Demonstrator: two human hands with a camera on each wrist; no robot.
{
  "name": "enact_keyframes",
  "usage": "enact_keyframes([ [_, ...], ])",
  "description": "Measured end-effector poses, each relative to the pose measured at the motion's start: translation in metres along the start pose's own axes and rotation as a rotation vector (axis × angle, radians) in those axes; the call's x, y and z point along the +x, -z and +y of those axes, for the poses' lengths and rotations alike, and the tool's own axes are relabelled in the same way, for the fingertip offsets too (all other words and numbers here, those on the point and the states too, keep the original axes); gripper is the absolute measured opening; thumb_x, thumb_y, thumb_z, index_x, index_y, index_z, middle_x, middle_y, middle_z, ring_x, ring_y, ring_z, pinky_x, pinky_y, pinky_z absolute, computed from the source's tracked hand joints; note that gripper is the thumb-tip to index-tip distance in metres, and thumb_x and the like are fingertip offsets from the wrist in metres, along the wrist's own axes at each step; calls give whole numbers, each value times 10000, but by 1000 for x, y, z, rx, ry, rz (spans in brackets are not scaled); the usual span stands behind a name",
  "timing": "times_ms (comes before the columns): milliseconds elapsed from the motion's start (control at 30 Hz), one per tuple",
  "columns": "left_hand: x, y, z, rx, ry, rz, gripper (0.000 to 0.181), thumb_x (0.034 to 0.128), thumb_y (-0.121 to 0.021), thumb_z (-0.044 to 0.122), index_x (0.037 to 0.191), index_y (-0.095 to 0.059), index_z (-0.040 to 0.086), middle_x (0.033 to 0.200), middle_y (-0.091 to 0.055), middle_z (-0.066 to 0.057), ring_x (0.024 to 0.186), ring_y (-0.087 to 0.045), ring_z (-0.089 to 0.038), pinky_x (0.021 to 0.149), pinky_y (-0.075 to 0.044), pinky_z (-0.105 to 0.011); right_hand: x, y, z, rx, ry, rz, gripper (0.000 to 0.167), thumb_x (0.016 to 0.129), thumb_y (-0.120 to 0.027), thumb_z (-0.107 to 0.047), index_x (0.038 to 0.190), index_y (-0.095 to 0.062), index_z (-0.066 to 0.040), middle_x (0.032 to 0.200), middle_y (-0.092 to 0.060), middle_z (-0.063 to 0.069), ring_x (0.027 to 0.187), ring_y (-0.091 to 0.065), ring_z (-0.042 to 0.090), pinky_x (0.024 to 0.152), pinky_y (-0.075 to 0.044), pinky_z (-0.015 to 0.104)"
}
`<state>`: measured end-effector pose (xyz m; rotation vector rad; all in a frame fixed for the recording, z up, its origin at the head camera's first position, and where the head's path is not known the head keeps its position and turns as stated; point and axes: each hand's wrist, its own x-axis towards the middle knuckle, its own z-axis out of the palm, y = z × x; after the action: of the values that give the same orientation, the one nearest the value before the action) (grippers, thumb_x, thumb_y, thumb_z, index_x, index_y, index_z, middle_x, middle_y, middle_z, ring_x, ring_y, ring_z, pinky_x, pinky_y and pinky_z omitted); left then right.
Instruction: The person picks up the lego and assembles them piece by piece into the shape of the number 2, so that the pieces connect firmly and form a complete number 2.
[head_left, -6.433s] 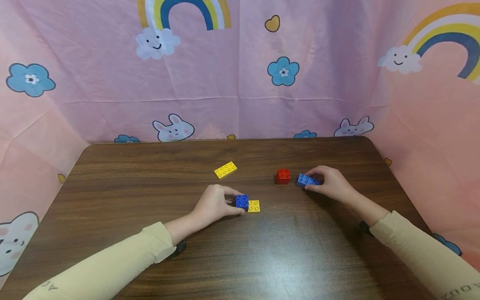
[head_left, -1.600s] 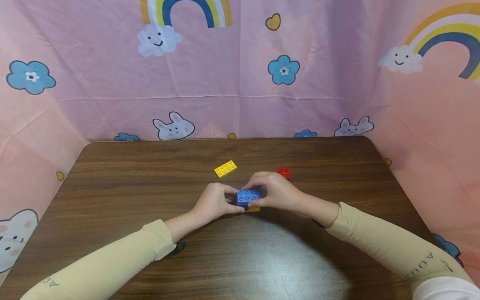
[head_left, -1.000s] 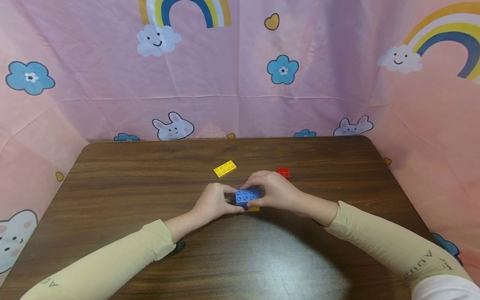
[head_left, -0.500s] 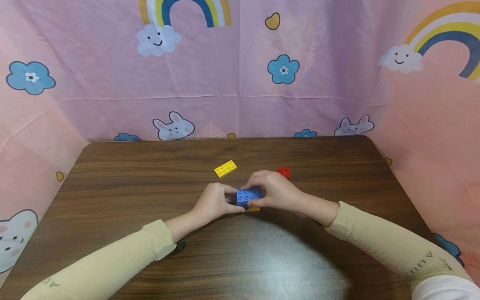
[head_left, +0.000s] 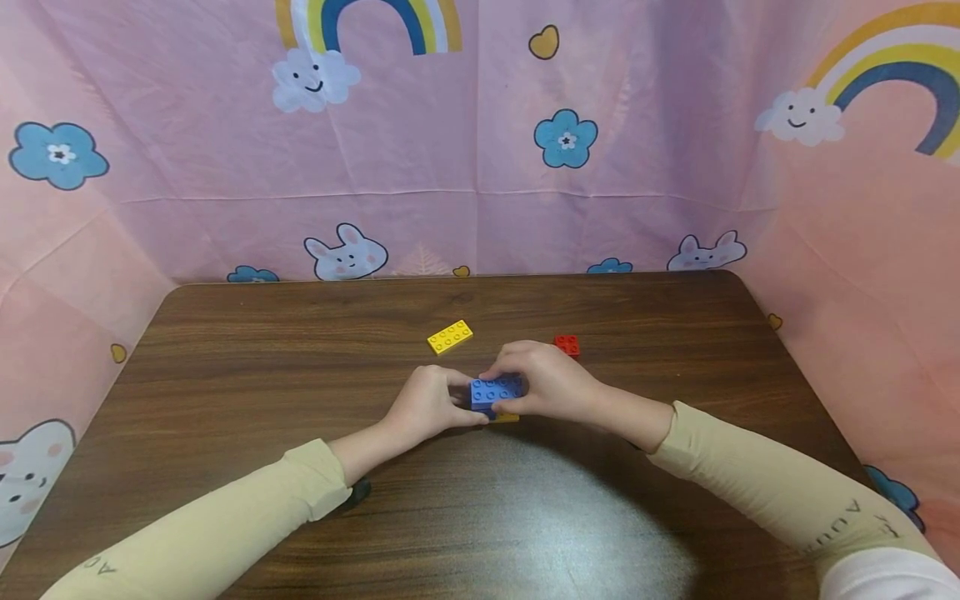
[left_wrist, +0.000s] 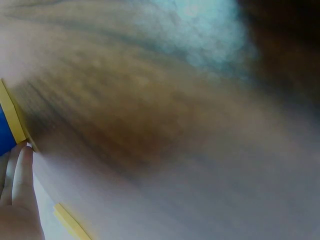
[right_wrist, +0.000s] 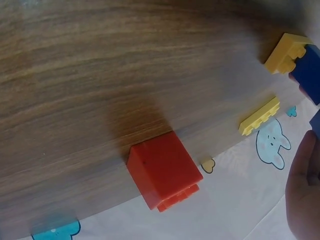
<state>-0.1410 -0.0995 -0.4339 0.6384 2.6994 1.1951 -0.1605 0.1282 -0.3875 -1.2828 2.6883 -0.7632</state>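
Observation:
My left hand (head_left: 423, 410) holds a dark blue toy building brick (right_wrist: 308, 75) between thumb and fingers, set on one end of a yellow brick (right_wrist: 285, 54) on the table. My right hand (head_left: 551, 382) pinches a lighter blue eight-stud brick (head_left: 489, 392) directly above it. From the head, the lighter brick hides most of the dark blue one. A narrow gap shows between the two blue bricks at the edge of the right wrist view. In the left wrist view, the left hand's fingers (left_wrist: 22, 180) are beside the blue and yellow bricks.
A thin yellow eight-stud plate (head_left: 450, 337) lies behind the hands. A red four-stud brick (right_wrist: 167, 167) stands just behind the right hand, partly covered in the head view. The brown wooden table (head_left: 300, 333) ends at a patterned pink cloth (head_left: 420, 150).
Since the earliest frame, my right hand has carried the lighter blue brick left from beside the red brick to above the dark blue one. Both hands have stayed nearly still lately.

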Motion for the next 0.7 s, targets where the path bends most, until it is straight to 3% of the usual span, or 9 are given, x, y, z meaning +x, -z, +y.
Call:
enact_keyframes([
  [233, 0, 0, -2, 12, -30, 12, 382, 755, -981, 207, 1064, -837, 35, 1008, -839, -87, 828, -743, -81, 671, -607, -187, 0, 0, -1, -14, 38, 9, 334, 819, -944, -205, 1107, -814, -98, 1001, -754, -3, 897, -656, 110, 801, -605, 228],
  [700, 0, 2, 2, -13, -14, 5, 364, 755, -978, 190, 1059, -839, 48, 1001, -841, -71, 886, -776, -118, 732, -639, -229, 5, 5, -4, 9, 2, -31, 330, 822, -943, -208, 1114, -821, -114, 1002, -759, -10, 896, -671, 97, 811, -610, 208],
])
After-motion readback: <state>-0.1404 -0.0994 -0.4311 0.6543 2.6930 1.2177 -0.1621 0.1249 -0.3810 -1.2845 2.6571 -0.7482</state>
